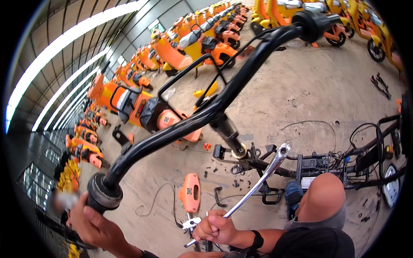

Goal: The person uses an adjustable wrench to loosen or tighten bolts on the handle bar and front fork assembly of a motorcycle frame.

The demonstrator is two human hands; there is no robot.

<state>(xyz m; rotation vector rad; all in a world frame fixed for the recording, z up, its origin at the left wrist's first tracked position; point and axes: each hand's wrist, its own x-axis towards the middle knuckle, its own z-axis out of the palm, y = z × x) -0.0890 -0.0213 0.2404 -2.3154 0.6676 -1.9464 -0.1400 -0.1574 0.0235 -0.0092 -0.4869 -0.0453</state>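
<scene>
Right grip (216, 228) closed round lower shaft of silver wrench (249, 193). Wrench's long axis slants: head up and right of that grip, short tail poking out below-left. Left grip (97, 225) curled round near end of black handlebar (217, 107), which runs up and right from it. Orange panel (189, 193) up-left of right grip; black frame (314, 165) well right.

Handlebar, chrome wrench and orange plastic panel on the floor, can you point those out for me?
Black handlebar (219, 105), head view: on its bent tube, near the middle.
Chrome wrench (260, 182), head view: on its shaft.
Orange plastic panel (186, 193), head view: on its face, left of the slot.
</scene>
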